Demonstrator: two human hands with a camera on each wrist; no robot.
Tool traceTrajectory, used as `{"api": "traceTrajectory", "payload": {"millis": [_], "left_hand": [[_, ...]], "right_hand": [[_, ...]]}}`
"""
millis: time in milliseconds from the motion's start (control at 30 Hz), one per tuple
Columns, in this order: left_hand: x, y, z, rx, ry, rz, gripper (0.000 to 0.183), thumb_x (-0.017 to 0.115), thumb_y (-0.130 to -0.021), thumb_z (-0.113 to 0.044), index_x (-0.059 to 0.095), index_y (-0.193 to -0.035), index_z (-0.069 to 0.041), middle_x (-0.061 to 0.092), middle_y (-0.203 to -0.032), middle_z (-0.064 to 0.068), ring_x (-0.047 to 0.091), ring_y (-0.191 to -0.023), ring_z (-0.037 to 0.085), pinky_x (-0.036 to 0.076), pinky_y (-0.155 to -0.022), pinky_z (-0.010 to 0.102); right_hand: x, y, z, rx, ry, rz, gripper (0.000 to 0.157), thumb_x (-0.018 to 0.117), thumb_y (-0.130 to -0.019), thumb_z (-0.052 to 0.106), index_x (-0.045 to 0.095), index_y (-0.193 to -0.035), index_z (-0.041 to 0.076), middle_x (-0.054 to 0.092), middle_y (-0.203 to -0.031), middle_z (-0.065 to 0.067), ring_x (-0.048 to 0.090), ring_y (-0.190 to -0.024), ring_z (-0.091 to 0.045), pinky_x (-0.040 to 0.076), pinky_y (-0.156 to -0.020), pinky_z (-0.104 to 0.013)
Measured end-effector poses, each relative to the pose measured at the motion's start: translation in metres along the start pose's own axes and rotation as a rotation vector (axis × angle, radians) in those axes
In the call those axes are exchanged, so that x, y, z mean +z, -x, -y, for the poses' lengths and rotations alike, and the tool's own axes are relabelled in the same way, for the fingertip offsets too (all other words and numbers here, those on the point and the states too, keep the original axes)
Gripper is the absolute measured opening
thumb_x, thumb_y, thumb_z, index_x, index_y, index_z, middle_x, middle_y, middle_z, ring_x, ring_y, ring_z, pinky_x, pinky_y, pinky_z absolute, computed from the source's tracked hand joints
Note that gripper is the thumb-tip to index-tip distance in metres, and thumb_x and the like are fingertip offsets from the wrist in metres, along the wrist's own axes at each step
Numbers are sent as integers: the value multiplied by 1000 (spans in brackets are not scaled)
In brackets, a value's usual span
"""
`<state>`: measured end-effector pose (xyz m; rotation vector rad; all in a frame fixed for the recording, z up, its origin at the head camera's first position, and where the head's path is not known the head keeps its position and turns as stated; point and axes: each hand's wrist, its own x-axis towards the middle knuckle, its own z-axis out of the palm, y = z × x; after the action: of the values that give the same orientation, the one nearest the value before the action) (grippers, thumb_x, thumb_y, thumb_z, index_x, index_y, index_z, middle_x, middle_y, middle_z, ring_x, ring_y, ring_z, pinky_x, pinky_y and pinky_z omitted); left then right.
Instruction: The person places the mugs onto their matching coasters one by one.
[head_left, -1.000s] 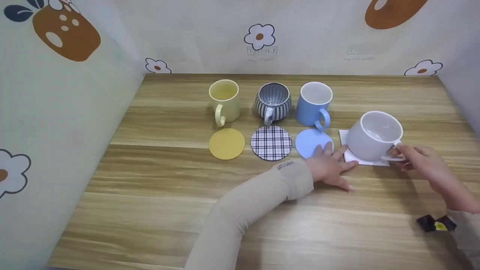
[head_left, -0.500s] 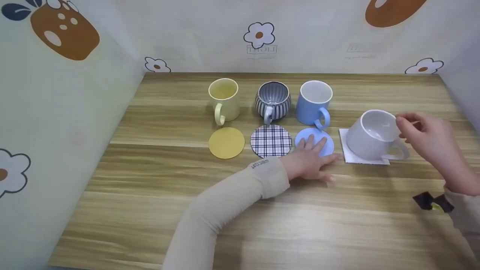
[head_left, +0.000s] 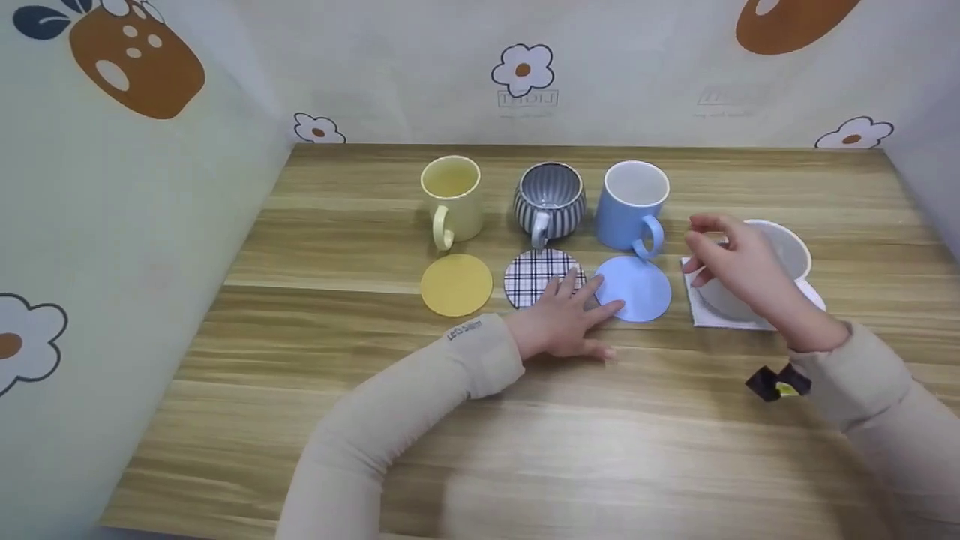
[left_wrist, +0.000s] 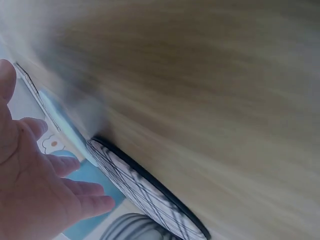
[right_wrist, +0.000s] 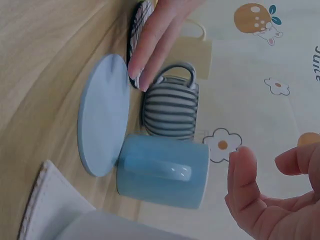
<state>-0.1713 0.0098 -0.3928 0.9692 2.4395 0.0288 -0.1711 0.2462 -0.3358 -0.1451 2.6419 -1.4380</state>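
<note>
My left hand (head_left: 559,322) is spread over the near edge of the plaid round coaster (head_left: 527,276), fingertips close to the blue round coaster (head_left: 637,289). Whether it touches either is hard to tell. In the head view my right hand (head_left: 750,270) hovers in front of the white mug (head_left: 793,251), hiding much of it. Its fingers are loosely bent and hold nothing; the right wrist view shows a gap between thumb and fingers. The white mug stands on a white square coaster (head_left: 699,311). Left of that hand stands the blue mug (head_left: 619,221), behind the blue coaster.
A grey striped cup (head_left: 559,217) stands behind the plaid coaster. Farther left, a yellow mug (head_left: 461,214) stands behind a yellow round coaster (head_left: 456,285). Patterned walls (head_left: 405,75) border the wooden table (head_left: 337,352) at the back and sides.
My right hand has let go of the white mug's handle, lifted and moved left across it. My left hand has slid left from the white coaster, past the blue coaster, to the plaid one.
</note>
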Motion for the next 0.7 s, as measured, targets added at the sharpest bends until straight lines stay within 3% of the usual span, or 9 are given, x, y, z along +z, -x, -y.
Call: {"api": "traceTrajectory", "payload": {"millis": [100,167,200,233,300,367,400,600,700], "left_hand": [[2,4,3,6,17,5,78,46,-106,-63,18,-171,-31,0,-179,11,-4,-162,45,5,-131,56],[3,7,5,7,28,9,77,47,-107,-62,19,-171,-31,0,-179,11,-4,-162,45,5,-131,56],[4,8,5,8,30,11,76,47,-107,-61,19,-171,-31,0,-179,11,-4,-162,45,5,-131,56],[4,9,5,8,27,9,76,48,-107,-61,20,-171,-30,1,-179,10,-3,-163,44,6,-131,56],[6,11,6,5,19,8,76,49,-106,-61,20,-170,-31,2,-179,10,-1,-163,44,7,-131,55],[8,12,5,1,8,1,77,50,-106,-61,21,-170,-32,3,-179,9,1,-163,44,9,-131,54],[8,13,5,-1,6,-2,77,51,-106,-61,22,-170,-32,4,-179,9,2,-163,43,10,-131,54],[11,13,5,-5,3,-6,78,50,-106,-61,20,-171,-31,2,-179,8,3,-163,44,11,-131,55],[13,12,5,-4,-12,-9,77,48,-106,-62,20,-171,-31,3,-179,8,3,-163,44,11,-131,55]], "right_hand": [[13,-7,-2,7,-43,-13,53,46,-110,13,37,-150,-20,70,-113,-21,63,-61,5,55,-63,-14],[21,-11,-4,12,-77,-40,53,46,-109,11,36,-151,-20,73,-92,-9,63,-59,4,55,-63,-14],[25,-13,-5,16,-98,-55,53,46,-109,10,35,-151,-20,72,-87,-9,63,-58,4,56,-62,-14],[28,-15,-6,22,-123,-61,54,45,-109,10,32,-152,-20,73,-91,-10,63,-58,4,56,-62,-14],[35,-20,-8,44,-184,-70,55,44,-110,10,27,-154,-19,69,-117,-20,62,-62,6,55,-61,-13],[41,-24,-10,74,-233,-79,55,42,-110,12,24,-154,-17,51,-141,-28,60,-66,8,52,-58,-12],[44,-27,-11,90,-256,-81,53,40,-111,14,23,-152,-16,44,-144,-28,58,-67,8,51,-56,-12],[56,-42,-18,209,-317,-84,40,36,-113,27,35,-138,-4,48,-107,-4,57,-64,4,45,-50,-13],[59,-47,-22,257,-367,-79,28,34,-113,29,42,-124,4,47,-105,0,58,-64,3,46,-51,-14]]}}
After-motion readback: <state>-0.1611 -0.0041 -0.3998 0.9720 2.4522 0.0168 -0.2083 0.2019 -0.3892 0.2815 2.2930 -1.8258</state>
